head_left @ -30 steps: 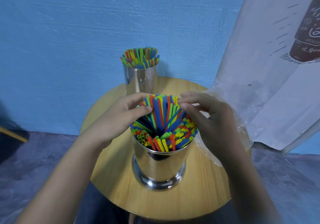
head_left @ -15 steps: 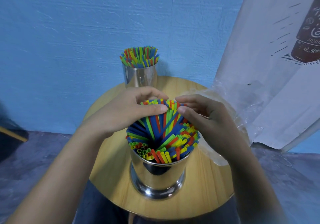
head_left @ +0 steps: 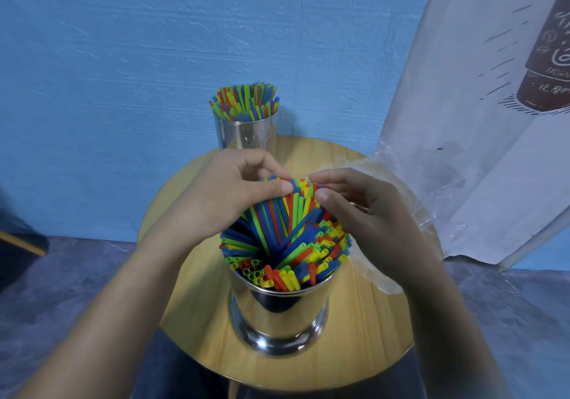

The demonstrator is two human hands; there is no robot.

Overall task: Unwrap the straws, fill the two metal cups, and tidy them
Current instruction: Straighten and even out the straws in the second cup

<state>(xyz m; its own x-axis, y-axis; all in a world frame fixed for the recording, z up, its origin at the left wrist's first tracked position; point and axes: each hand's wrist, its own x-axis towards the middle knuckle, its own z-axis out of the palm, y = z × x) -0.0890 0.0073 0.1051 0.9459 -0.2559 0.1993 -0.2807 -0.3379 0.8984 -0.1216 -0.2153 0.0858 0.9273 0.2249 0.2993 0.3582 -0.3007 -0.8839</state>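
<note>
Blue textured wall (head_left: pixel 123 59) behind, round wooden table (head_left: pixel 364 321) in front. Near cup (head_left: pixel 277 315) stands at the table's near edge, its straws (head_left: pixel 287 238) fanned out and leaning every way. Left hand (head_left: pixel 222 195) and right hand (head_left: pixel 370 213) both pinch the tops of the rear straws, thumbs in front, fingers curled behind. Far cup (head_left: pixel 246 135) at the back edge, partly hidden by the left hand, its packed bundle (head_left: pixel 245 102) upright. Clear plastic wrapper (head_left: pixel 385 170) lies crumpled on the table's right side, mostly behind the right hand. White printed banner (head_left: pixel 462 121) leans at right.
</note>
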